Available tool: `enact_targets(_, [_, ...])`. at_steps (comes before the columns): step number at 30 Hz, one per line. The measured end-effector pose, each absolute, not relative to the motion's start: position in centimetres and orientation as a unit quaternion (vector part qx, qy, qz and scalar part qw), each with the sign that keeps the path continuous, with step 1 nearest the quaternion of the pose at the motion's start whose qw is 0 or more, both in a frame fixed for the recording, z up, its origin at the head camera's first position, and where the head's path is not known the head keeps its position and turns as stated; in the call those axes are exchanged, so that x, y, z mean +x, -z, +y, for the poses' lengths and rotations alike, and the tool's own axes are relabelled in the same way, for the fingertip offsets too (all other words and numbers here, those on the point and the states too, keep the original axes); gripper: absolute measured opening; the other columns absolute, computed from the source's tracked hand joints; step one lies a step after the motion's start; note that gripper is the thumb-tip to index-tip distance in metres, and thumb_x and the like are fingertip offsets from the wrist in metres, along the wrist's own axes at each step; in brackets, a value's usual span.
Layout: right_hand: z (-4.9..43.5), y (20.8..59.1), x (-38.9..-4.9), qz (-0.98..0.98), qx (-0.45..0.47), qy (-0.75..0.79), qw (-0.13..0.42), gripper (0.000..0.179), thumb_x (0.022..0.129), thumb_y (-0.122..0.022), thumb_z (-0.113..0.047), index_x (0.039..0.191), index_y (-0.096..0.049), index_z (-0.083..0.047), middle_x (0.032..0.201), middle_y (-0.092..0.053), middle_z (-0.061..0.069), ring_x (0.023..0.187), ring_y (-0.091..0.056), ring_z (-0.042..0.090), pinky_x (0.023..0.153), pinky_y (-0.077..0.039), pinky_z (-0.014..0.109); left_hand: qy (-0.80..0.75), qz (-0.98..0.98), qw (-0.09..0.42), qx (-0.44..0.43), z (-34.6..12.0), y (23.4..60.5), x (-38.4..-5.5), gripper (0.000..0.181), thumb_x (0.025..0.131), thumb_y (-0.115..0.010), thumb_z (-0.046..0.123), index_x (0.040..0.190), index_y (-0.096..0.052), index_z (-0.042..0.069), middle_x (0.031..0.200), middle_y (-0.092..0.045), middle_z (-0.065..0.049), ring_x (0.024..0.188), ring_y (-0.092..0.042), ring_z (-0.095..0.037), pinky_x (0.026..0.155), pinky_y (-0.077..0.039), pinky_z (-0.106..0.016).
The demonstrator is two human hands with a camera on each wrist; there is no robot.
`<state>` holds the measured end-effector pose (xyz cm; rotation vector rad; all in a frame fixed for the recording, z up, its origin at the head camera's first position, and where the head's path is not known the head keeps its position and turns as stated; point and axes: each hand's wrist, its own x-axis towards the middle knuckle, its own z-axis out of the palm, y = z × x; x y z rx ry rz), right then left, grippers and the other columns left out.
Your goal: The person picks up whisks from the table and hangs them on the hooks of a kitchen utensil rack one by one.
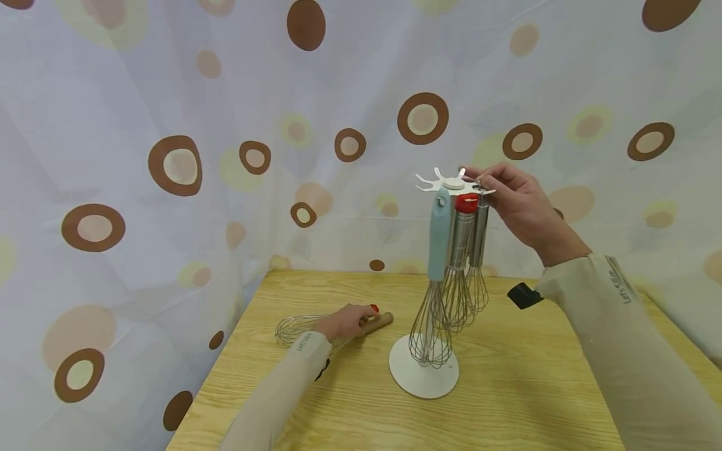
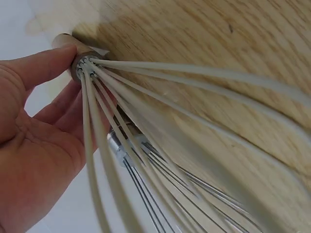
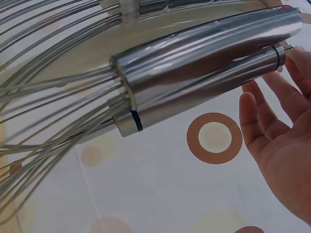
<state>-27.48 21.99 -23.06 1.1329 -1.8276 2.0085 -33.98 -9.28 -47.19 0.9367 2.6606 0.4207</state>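
My left hand holds a whisk with a wooden handle and cream wires, low over the table; its thumb and fingers are round the handle in the left wrist view. Beside it lies a metal whisk with a red end. A white stand with a hooked top carries a blue-handled whisk, a red-topped steel whisk and a slim steel whisk. At the top right hook, my right hand pinches the slim whisk's end, partly hidden by the stand's arms.
The round white base stands on the wood-grain table. A spotted cloth hangs behind the table and along its left side. Several bare hooks point left and back on the stand's top.
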Motion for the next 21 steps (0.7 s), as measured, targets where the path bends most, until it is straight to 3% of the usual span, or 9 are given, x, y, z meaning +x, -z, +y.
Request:
enact_targets(3, [21.9,23.1,-27.5,-0.620,0.381,-0.679,0.099,0.016,0.100,-0.044,-0.006,0.098,-0.060,-0.004,0.120,-0.061,0.006,0.125,-0.047,0.015,0.099,-0.036,0.025,-0.154,0.922,0.144,0.326,-9.3,47.1,-33.8,0.040,0.097,-0.053,0.006,0.135,-0.053,0.018,0.126,-0.056,-0.006,0.113,-0.055,-0.023,0.092,-0.046,-0.034])
enact_targets(11, [22.0,23.3,-27.4,-0.623,0.378,-0.678,0.096,0.014,0.100,-0.046,-0.010,0.099,-0.058,-0.005,0.128,-0.058,0.004,0.126,-0.045,0.013,0.098,-0.036,0.024,-0.133,0.923,0.129,0.338,-9.5,47.4,-33.6,0.048,0.093,-0.053,-0.002,0.135,-0.053,0.020,0.123,-0.056,-0.003,0.106,-0.057,-0.021,0.084,-0.047,-0.032])
enact_targets(21, [22.1,23.2,-27.2,-0.624,0.373,-0.680,0.093,0.012,0.100,-0.046,-0.011,0.100,-0.057,-0.005,0.129,-0.056,0.001,0.128,-0.043,0.012,0.095,-0.037,0.024,-0.199,0.907,0.108,0.355,-9.4,45.9,-33.4,0.051,0.089,-0.060,-0.004,0.137,-0.049,0.012,0.125,-0.058,-0.013,0.112,-0.056,-0.027,0.089,-0.048,-0.035])
